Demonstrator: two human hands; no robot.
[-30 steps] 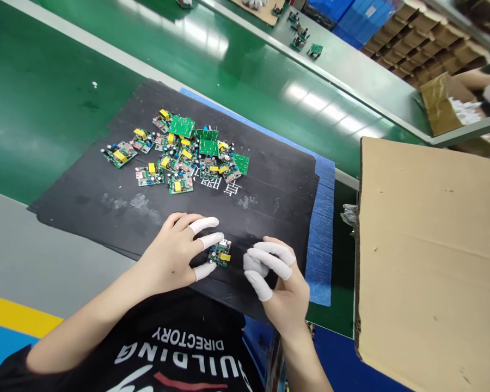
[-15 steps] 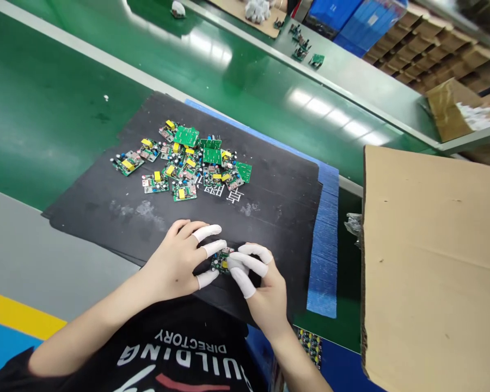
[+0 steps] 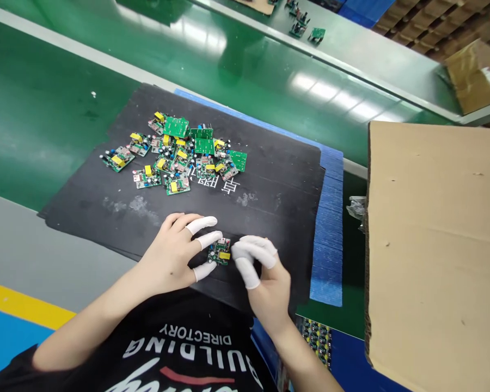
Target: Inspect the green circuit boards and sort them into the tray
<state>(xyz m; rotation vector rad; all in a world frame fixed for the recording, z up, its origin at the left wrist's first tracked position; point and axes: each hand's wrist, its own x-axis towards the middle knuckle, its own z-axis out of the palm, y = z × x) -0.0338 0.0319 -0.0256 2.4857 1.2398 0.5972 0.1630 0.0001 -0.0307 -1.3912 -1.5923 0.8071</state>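
A small green circuit board (image 3: 219, 252) with a yellow component lies near the front of the black mat (image 3: 277, 218). My left hand (image 3: 179, 250) grips its left side between thumb and fingers, which wear white finger cots. Just right of the board, apart from it, is my right hand (image 3: 265, 272). Its cot-covered fingertips are pinched together and partly blurred; whatever they may hold cannot be made out. Farther back on the mat lies a loose pile of similar circuit boards (image 3: 182, 155), some with their green undersides up.
Blue sheeting (image 3: 326, 234) shows under the mat's right side. A large cardboard box (image 3: 433, 245) stands at the right. Beyond the mat is a green surface, then a grey bench (image 3: 351, 60) with several boards. More boards sit in a tray (image 3: 317, 340) below, by my right forearm.
My right hand has drawn back to the right, off the board, so its yellow component now shows fully. My left hand keeps its grip. The whole view has shifted slightly.
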